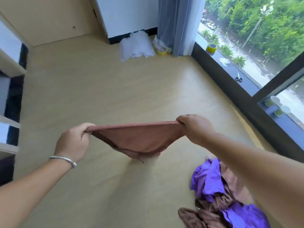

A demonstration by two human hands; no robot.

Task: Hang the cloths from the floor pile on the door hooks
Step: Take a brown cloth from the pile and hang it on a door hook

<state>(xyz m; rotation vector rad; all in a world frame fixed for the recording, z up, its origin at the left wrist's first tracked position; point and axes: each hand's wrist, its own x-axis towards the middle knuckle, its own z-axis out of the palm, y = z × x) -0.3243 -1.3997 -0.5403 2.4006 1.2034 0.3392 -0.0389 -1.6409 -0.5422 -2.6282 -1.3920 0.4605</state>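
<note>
Several purple and brown cloths, too tangled to count, lie in the floor pile (222, 195), so most of the job looks undone. Just beyond the pile, both hands grasp one reddish-brown cloth (139, 139) above the floor: the left hand (74, 142) pinches one corner, the right hand (195, 127) the other, top edge taut, the rest sagging. Far past the pile lie a white sheet (136, 46) and two yellow tape rolls (162, 52). No door hooks show.

I saw the cloth (139, 139) stretched between left hand (74, 140) and right hand (195, 127), above the floor (115, 88); the pile (218, 195) lay lower right, under my right forearm.
</note>
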